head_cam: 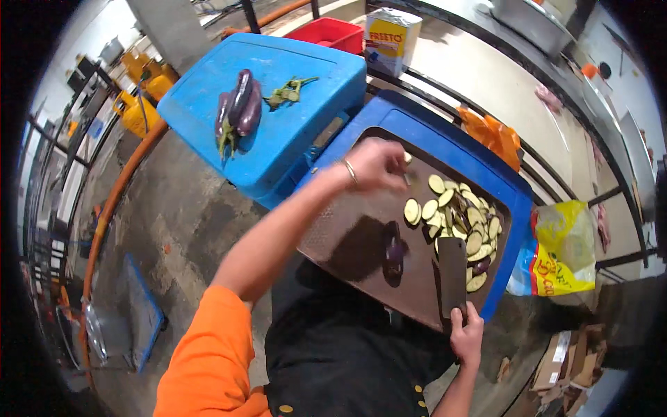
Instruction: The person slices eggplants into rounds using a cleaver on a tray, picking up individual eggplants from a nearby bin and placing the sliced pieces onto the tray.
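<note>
A brown board or tray [338, 237] lies on a dark blue lid. My left hand [379, 166] is above its far part, blurred, fingers curled; whether it holds anything is unclear. My right hand [467, 333] grips the handle of a cleaver [452, 276], whose broad blade lies beside a heap of sliced eggplant [474, 229]. A few eggplant slices [411, 211] are left of the heap. One dark purple eggplant [394, 253] rests near the board's middle. Whole eggplants [242, 107] and cut green stem ends [289, 93] lie on the light blue lid.
The light blue container [193, 99] adjoins the dark blue lid [500, 193] on the left. Behind are a red basin [331, 34], a tin [391, 41] and an orange plastic bag [490, 135] by a metal frame. A yellow bag [565, 245] is at right, cardboard [560, 365] below.
</note>
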The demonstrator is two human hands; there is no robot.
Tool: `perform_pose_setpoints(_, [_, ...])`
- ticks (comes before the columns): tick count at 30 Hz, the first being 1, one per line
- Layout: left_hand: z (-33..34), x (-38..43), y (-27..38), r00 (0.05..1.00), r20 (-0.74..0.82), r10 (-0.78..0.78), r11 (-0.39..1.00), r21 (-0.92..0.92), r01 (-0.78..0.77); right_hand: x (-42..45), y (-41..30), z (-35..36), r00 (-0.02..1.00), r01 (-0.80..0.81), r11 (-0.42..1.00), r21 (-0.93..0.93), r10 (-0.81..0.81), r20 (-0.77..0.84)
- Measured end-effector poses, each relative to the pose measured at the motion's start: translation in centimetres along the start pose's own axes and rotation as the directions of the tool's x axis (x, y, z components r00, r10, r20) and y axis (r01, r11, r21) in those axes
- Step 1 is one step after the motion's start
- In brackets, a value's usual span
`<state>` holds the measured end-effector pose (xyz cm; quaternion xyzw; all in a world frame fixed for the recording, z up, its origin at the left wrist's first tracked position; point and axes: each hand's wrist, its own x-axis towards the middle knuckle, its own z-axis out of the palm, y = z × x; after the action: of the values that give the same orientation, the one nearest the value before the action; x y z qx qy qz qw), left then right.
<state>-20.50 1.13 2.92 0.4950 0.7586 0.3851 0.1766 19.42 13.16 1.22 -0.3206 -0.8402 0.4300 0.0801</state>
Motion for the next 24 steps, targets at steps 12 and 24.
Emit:
perform_pose_setpoints(12, [-20.1, -1.2, -14.9, 0.62, -0.687, -0.378, 0.711, 0.213, 0.67, 0.9, -0.9, 0.5, 0.998, -0.014, 0.997, -0.077, 0.019, 0.058])
perform_pose_setpoints(24, [-6.7, -7.9, -1.7, 0.854, -0.508, -0.108, 0.986, 0.052, 0.156, 2.7, -2.1, 1.5, 0.998, -0.002, 0.998, -0.057, 0.006, 0.068])
